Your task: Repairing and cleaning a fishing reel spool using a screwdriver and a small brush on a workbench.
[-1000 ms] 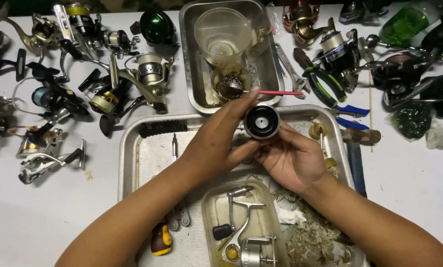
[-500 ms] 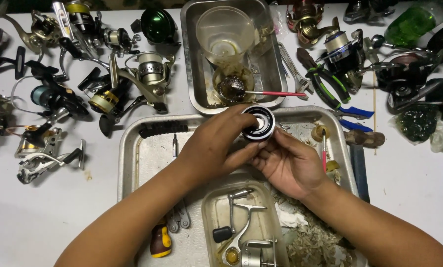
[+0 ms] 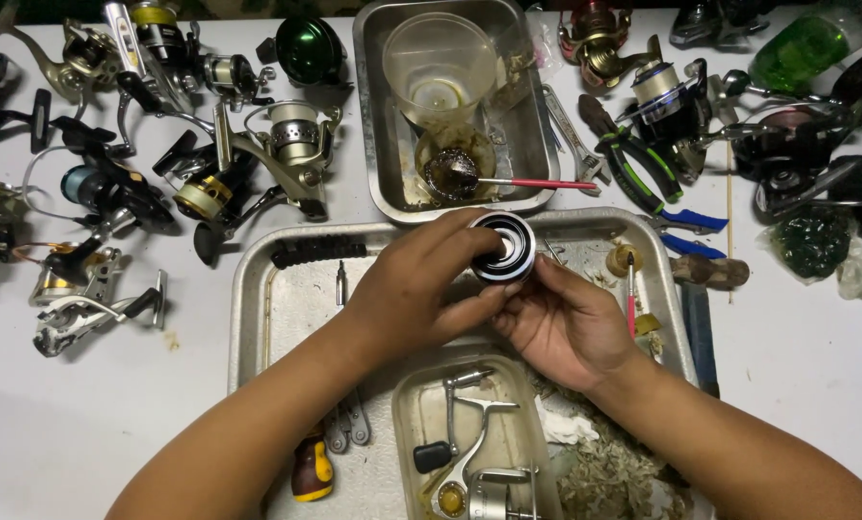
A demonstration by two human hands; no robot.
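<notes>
Both my hands hold a round black and silver reel spool (image 3: 504, 247) above a large metal tray (image 3: 258, 289). My left hand (image 3: 417, 289) wraps over the spool's left and top side with its fingers on the face. My right hand (image 3: 566, 323) cups it from below and from the right. In a small metal dish (image 3: 407, 404) just below my hands lies a silver reel body with its handle (image 3: 470, 462).
A deep metal tray (image 3: 378, 116) at the back holds a clear cup (image 3: 439, 67) and a brush with a red handle (image 3: 532, 183) in a small greasy bowl. Several fishing reels (image 3: 258, 164) lie to the left and right. Green-handled pliers (image 3: 643, 169), a screwdriver (image 3: 313, 467) and crumpled tissue (image 3: 614, 472) lie nearby.
The spool has turned in my hands: its face pointed up at the camera, now it is tilted and my left fingers cover more of it. The hands have stayed over the tray.
</notes>
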